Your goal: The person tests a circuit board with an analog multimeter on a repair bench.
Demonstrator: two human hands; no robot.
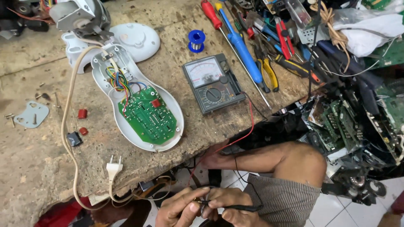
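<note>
My left hand (pixel 181 207) and my right hand (pixel 229 210) meet low in the view, below the bench edge and above my lap. My right hand grips a thin black test probe (pixel 240 207) that points left. The fingers of my left hand pinch at its tip, where a small brass-coloured piece shows. Red and black leads (pixel 246 130) run from my hands up to a grey analog multimeter (pixel 212 82) lying on the bench. Left of the meter lies an open white housing (pixel 176 126) with a green circuit board (pixel 147 115) and coloured wires inside.
The worn bench (pixel 38 168) carries a beige cord with a white plug (pixel 113 168), two red capacitors (pixel 82 113), a metal plate (pixel 31 114), a blue solder spool (pixel 196 40), screwdrivers (pixel 242 48) and pliers (pixel 269 73). Several scrap circuit boards (pixel 349 122) are piled at the right. My knee (pixel 303 162) is under the bench edge.
</note>
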